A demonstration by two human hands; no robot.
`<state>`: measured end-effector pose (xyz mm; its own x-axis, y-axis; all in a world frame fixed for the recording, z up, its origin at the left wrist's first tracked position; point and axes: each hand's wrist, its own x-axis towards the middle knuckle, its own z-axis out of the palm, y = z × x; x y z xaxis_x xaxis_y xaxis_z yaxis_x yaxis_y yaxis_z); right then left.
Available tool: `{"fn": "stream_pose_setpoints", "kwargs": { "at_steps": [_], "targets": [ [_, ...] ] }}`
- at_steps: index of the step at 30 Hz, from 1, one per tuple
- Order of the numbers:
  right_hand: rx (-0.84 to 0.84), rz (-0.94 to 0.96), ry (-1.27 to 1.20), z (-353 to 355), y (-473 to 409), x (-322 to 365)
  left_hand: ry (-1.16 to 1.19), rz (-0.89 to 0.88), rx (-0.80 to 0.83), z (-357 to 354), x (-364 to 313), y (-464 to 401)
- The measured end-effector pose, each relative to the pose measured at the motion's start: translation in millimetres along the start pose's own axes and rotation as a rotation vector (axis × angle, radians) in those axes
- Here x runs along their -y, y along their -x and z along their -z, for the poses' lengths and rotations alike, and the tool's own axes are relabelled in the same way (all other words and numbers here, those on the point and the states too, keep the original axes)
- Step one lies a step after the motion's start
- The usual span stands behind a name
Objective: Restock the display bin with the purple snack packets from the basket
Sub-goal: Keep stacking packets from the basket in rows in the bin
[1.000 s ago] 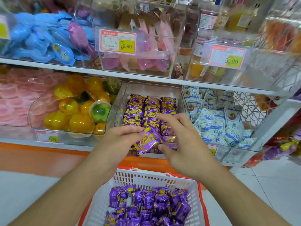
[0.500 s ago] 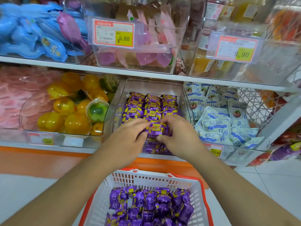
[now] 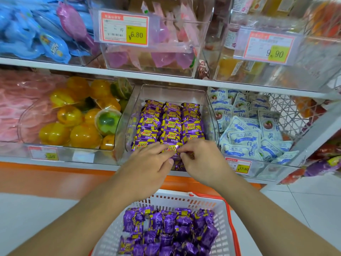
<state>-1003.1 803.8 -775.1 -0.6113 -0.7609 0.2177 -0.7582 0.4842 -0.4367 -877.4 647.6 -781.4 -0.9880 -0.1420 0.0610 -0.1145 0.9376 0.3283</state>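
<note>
A clear display bin [image 3: 173,93] on the lower shelf holds neat rows of purple and yellow snack packets [image 3: 170,122]. At the bin's front edge, my left hand [image 3: 149,163] and my right hand [image 3: 201,159] pinch one purple packet [image 3: 170,149] between their fingertips, low over the front row. Below them a white basket with an orange rim [image 3: 224,226] holds several loose purple packets [image 3: 169,230].
Left of the bin lies a clear tub of yellow and green jelly cups [image 3: 77,119]; to the right, a bin of pale blue sachets [image 3: 254,130]. An upper shelf [image 3: 166,80] with price tags overhangs the bin. White floor tiles [image 3: 304,209] surround the basket.
Both hands carried the purple packet forward from above the basket into the bin's front and lowered it onto the front row. The view has drawn closer to the shelf.
</note>
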Motion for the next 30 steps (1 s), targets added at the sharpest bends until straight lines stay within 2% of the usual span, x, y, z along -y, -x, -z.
{"fn": "stream_pose_setpoints", "kwargs": {
  "at_steps": [4,8,13,17,20,24,27,30],
  "targets": [
    [0.094,-0.001,-0.047,-4,5,4,-0.020,0.034,0.019,-1,2,1],
    [0.109,-0.002,-0.053,1,9,5,-0.020,0.039,0.018,0,-2,2],
    [-0.051,0.026,-0.041,7,26,9,0.042,-0.042,-0.112,10,-7,19],
    [-0.125,0.044,-0.089,9,50,17,0.126,-0.025,-0.183,6,-12,48],
    [-0.037,0.010,-0.165,-5,70,16,0.140,0.014,-0.143,-12,-7,66],
    [0.181,-0.115,-0.103,-46,96,-10,0.104,0.108,-0.055,-55,21,92],
    [0.353,-0.253,-0.058,-80,114,-30,0.049,0.251,0.030,-89,60,113],
    [0.476,-0.318,0.007,-115,129,-46,-0.013,0.469,0.113,-115,94,131]
  ]
}}
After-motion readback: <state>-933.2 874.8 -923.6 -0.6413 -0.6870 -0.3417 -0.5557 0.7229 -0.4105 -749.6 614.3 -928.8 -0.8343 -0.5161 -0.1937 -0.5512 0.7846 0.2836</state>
